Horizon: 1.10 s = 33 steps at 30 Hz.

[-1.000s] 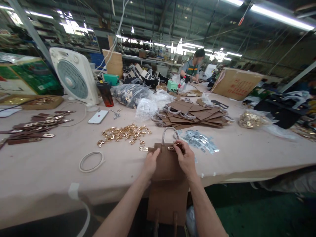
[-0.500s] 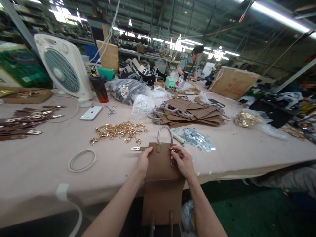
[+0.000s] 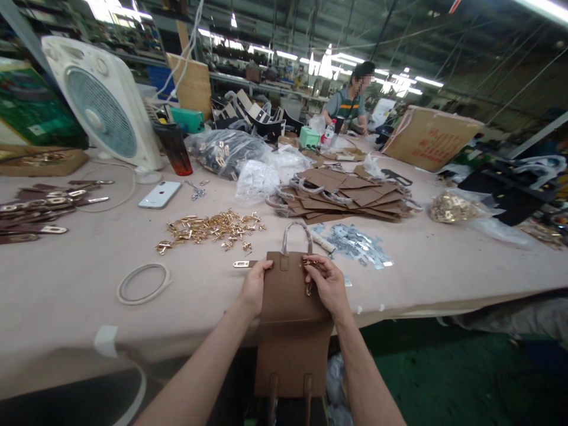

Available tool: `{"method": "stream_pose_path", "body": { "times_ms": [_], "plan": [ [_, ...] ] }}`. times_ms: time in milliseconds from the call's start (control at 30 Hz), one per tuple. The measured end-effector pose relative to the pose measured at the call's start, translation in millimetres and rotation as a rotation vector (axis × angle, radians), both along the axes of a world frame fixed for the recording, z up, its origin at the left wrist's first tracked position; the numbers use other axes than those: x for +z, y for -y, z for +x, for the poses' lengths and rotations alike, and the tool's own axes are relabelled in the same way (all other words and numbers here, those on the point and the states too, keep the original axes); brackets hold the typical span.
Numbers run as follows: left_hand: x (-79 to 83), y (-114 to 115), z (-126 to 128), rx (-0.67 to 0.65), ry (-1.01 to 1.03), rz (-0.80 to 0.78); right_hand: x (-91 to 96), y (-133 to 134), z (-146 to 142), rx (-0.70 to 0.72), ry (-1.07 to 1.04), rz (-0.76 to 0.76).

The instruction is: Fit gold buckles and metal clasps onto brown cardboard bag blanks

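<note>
A brown leather bag panel (image 3: 290, 296) with a plastic-wrapped handle (image 3: 296, 228) lies over the table's front edge, its lower half hanging down with another pair of handles. My left hand (image 3: 255, 284) grips the panel's left edge, thumb on top. From under that hand a brown strap with a gold end plate (image 3: 242, 264) sticks out to the left. My right hand (image 3: 327, 281) is closed at the panel's upper right, by the handle's base, pinching small gold hardware (image 3: 309, 262). Its exact shape is partly hidden by the fingers.
Loose gold fittings (image 3: 210, 228) and thin silver plates (image 3: 357, 244) lie beyond the panel. Behind them are stacked brown panels (image 3: 346, 195). A tape roll (image 3: 144, 283), phone (image 3: 160, 194), tumbler (image 3: 175, 151) and fan (image 3: 102, 106) are leftward. A co-worker (image 3: 348, 103) is across the table.
The camera view has shifted slightly. My left hand still holds the panel edge, and my right fingers stay at the gold hardware with only a slight shift.
</note>
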<state>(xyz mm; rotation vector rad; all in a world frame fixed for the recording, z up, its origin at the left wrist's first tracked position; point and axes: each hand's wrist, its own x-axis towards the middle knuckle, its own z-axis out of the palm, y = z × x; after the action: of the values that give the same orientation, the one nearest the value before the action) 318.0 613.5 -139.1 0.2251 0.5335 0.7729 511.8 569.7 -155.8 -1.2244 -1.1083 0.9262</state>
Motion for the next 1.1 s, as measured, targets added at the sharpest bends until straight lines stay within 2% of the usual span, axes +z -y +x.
{"method": "stream_pose_path", "body": {
  "times_ms": [233, 433, 567, 667, 867, 1100],
  "plan": [
    [-2.9, 0, 0, 0.037, -0.007, 0.032, -4.7, -1, 1, 0.012, 0.085, 0.005],
    [-2.8, 1, 1, 0.077, -0.063, 0.05, -1.6, 6, -5, -0.047, 0.289, -0.002],
    [-1.4, 2, 2, 0.105, -0.093, 0.055, 2.9, 9, -9, -0.105, 0.418, 0.149],
    [-0.7, 3, 3, 0.124, -0.105, 0.082, 5.2, 9, -10, -0.09, 0.477, 0.217],
    [1.0, 7, 4, 0.159, -0.14, 0.155, 3.5, 8, -9, -0.076, 0.558, 0.211],
    [3.1, 8, 5, 0.17, -0.161, 0.153, 3.7, 8, -7, -0.037, 0.571, 0.191]
  ]
}}
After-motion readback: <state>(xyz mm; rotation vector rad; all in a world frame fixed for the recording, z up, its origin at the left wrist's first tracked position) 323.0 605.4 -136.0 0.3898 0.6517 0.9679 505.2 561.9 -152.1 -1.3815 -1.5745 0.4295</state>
